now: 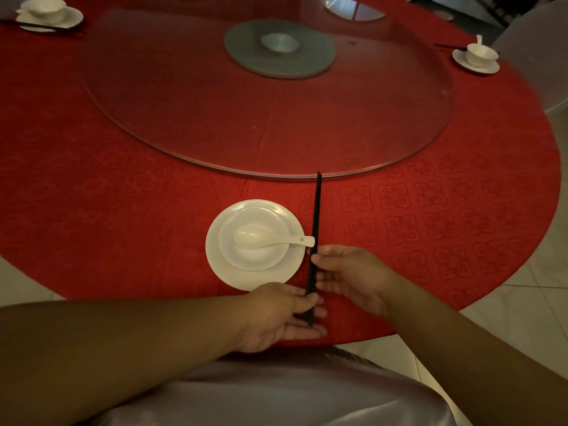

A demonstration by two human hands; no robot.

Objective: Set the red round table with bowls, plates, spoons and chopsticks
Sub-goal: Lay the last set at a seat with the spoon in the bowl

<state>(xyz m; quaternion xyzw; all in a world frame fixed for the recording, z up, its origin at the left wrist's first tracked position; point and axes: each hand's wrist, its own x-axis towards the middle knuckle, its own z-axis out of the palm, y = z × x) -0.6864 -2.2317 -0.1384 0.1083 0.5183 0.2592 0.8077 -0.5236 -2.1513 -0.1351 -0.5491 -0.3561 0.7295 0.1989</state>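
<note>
Near the front edge of the red round table point(123, 195) a white plate point(215, 259) carries a white bowl point(258, 259). A white spoon point(295, 240) lies in the bowl with its handle pointing right. Black chopsticks point(315, 216) lie just right of the plate, pointing away from me toward the glass. My left hand point(276, 315) pinches their near end. My right hand point(350, 272) touches them from the right with its fingertips, about level with the plate's lower half.
A large glass turntable point(368, 124) on a grey hub point(307, 61) covers the table's middle. Set places stand at the far left point(49, 13) and far right point(476, 56). A satin-covered chair back point(276, 392) is right below my arms; another chair point(541, 50) stands at right.
</note>
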